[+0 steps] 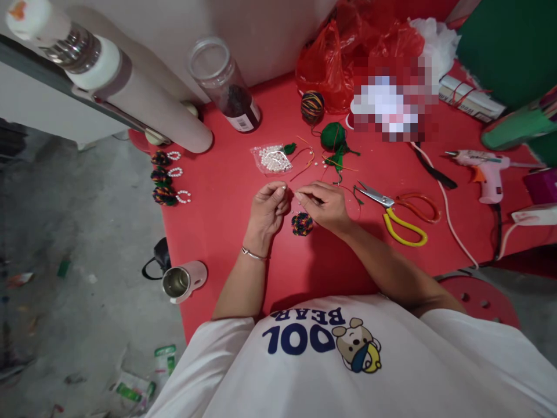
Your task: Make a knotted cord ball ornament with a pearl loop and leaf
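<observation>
Nearest the camera, a white shirt (304,380) printed with a bear and blue letters is covering the person's chest. Beyond it, the left hand (268,210) is pinching what looks like a tiny white bead (284,187) between thumb and forefinger, just left of a small multicoloured yarn piece (301,224). Just right of the yarn piece, the right hand (324,204) is bringing thumb and fingertips together in a pinch; whatever it is gripping is too fine to make out. The yarn piece itself is lying on the red surface (224,215), close by both hands.

Farther out, a clear bag of white beads (274,159) is lying beyond the yarn piece and a little left. Straight past it and slightly right, a green yarn ball (332,136) is resting, with a multicoloured yarn ball (312,107) sitting farther back. Scissors (389,203) are lying to the yarn piece's right, blades parted, and a pink glue gun (489,168) is resting farther right. Well to its left, three yarn pieces with bead loops (162,176) are lining the edge, while a mug (196,275) is lying nearer the person.
</observation>
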{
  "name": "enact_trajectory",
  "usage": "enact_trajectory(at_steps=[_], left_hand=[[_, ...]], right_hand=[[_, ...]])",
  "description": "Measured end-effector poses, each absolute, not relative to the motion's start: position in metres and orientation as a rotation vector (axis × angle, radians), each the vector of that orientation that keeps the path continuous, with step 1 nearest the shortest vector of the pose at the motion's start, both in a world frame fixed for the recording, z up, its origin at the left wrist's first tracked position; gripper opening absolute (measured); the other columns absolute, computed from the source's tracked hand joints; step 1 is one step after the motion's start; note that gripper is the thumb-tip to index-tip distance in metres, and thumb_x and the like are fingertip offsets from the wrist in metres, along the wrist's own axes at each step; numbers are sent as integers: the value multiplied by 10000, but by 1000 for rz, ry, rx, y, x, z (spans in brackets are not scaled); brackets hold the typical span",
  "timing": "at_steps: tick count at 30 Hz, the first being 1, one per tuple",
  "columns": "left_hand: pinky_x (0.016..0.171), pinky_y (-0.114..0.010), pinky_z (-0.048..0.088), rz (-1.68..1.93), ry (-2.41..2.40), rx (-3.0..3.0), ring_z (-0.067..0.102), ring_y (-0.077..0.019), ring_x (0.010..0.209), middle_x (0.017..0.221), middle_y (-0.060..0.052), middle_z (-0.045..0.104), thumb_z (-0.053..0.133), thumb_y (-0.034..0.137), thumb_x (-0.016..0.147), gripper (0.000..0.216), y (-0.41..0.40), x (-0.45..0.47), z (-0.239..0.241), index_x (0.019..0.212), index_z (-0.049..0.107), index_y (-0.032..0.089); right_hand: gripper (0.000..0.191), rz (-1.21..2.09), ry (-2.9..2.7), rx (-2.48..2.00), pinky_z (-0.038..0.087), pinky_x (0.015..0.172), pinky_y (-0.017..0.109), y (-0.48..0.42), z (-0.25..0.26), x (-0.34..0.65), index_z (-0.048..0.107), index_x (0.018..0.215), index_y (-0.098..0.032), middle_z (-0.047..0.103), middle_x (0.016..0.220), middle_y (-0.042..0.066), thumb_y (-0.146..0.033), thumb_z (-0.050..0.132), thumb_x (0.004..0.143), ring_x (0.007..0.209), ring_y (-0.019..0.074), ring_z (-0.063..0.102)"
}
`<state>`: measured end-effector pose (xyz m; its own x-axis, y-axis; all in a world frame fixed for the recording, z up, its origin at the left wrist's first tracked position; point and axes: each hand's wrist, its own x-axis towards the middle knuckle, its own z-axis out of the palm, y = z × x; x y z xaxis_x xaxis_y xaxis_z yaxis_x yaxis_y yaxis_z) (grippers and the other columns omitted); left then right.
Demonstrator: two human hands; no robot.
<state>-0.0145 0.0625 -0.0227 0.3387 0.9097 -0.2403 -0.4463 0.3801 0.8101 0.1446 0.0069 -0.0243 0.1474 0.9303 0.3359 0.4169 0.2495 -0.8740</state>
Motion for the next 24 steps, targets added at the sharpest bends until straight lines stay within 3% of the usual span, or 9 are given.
enact_trajectory(at_steps=[8, 14, 19, 24], left_hand=[[381, -153, 243, 966, 779, 682, 336, -13, 473, 748, 12, 669, 1040, 419, 636, 380, 62, -14, -20, 809, 776, 206], [372, -154, 247, 943, 798, 649, 336, -24, 472, 724, 6, 665, 1007, 375, 707, 311, 62, -14, -21, 803, 770, 199], [372, -137, 247, 964, 748, 618, 338, -14, 465, 738, 5, 692, 1037, 355, 650, 344, 62, -14, -22, 787, 768, 189], [374, -116, 250, 964, 760, 591, 341, -7, 455, 721, 12, 679, 986, 270, 735, 263, 62, -12, -19, 788, 750, 167]], right_hand=[[247, 588, -1442, -1314, 472, 636, 281, 7, -24, 143, 811, 967, -209, 725, 805, 34, -374, 639, 1031, 594, 122, 519], [268, 607, -1422, -1328, 476, 637, 280, 9, -25, 141, 820, 955, -212, 736, 812, 33, -395, 639, 1026, 604, 122, 517], [253, 585, -1423, -1298, 469, 630, 268, 9, -25, 141, 824, 951, -207, 735, 800, 28, -369, 644, 1027, 597, 114, 523], [236, 557, -1419, -1243, 453, 612, 263, 10, -26, 141, 813, 929, -203, 724, 784, 20, -352, 658, 1027, 581, 107, 507]])
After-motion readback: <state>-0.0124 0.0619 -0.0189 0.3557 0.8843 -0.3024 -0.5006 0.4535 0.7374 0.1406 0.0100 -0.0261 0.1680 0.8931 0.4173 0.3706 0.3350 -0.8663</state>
